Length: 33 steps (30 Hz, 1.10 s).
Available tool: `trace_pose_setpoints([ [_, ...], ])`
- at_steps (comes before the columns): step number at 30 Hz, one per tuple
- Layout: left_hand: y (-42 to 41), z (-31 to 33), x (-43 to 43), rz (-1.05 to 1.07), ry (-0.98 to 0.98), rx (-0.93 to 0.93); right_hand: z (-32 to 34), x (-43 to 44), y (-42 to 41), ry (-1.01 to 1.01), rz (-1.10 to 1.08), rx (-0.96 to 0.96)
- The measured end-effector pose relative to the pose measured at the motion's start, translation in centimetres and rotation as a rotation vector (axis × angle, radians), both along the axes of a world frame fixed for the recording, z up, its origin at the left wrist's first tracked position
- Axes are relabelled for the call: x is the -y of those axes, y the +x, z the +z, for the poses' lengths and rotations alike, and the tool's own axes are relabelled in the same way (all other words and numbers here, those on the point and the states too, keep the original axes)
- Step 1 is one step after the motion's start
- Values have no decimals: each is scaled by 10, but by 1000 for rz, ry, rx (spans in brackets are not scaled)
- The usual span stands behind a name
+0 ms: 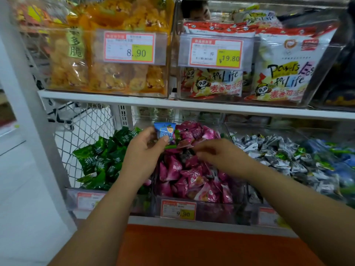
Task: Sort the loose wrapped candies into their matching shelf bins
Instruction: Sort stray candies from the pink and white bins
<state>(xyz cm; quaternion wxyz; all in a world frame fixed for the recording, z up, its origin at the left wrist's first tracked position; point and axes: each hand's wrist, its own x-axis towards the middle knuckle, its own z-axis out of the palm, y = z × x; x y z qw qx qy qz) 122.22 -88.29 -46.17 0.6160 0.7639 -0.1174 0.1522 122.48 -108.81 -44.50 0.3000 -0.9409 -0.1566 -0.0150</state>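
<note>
Observed blue wrapped candy [164,131] pinched in left hand [146,150], above pink-candy bin [211,210]. Found right hand [216,151] blurred over same bin; grip not determinable. Located blue candies [345,163] well to right, nearer right hand, possibly matching.

The right hand [215,152] is smearing with motion over the pink candies [188,173] — whether its fingers are pinching anything is not showing. The left hand [146,150] is covering the blue candy's [164,129] lower half, and the left forearm [107,208] is hiding part of the green bin's price tag [86,200]. The far-right candies [330,169] are blurring toward the frame edge.
</note>
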Motion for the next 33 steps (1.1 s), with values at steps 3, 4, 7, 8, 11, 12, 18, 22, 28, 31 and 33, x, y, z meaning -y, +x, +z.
trace_pose_setpoints([
  [3, 1, -1, -6, 19, 13, -16, -17, -13, 8, -234, 133, -9],
  [4, 1, -1, -8, 17, 21, -21, -20, -16, 10, -291, 168, -25],
  [7, 0, -1, -12, 22, 38, -19, -19, -13, 10, -417, 191, -63],
  [8, 0, 0, -14, 29, 33, -20, -15, -9, 8, -452, 192, -71],
  [11, -1, 1, -19, 47, 13, -18, -8, 5, 4, -549, 195, -89],
  [12, -1, 1, -20, 49, 9, -21, -6, 10, 3, -578, 181, -96],
  [18, -3, 2, -19, 40, 0, -56, 10, 28, 6, -629, 81, -136],
  [22, 0, 3, -16, 47, 4, -59, 10, 7, 18, -454, 49, 77],
  [28, 1, 4, -16, 53, 2, -49, -19, -20, 47, -558, 109, 43],
  [31, 1, 3, -19, 47, 13, -44, -24, -14, 50, -558, 69, 73],
  [33, 2, 2, -20, 40, 16, -52, -23, -10, 47, -534, 37, 116],
])
